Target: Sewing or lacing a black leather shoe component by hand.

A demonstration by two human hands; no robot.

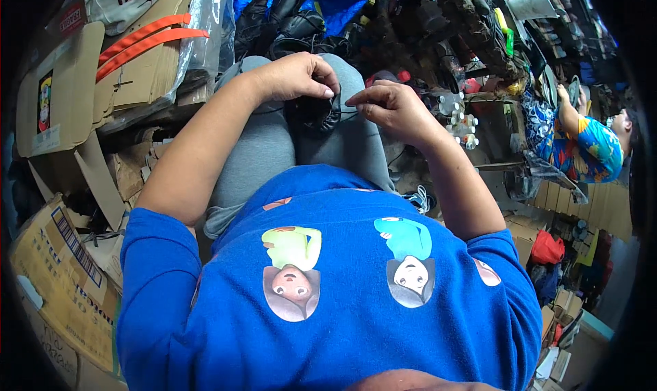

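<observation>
On my lap, between my grey-trousered knees, rests a black shoe (319,119) with a shiny, gathered edge. My left hand (295,77) is closed on its upper rim, thumb and fingers pinched together. Just to the right of the shoe is my right hand (395,109), with thumb and forefinger pinched near the rim. Anything thin between those fingertips is too small to make out. Part of the shoe is hidden beneath my left hand.
Several black shoes (291,21) lie beyond my knees near a blue plastic sheet (349,4). Flattened cardboard (147,69) with orange straps stands at left. Small bottles (464,127) cluster at right, before a cluttered rack. Another person (599,148) sits farther right.
</observation>
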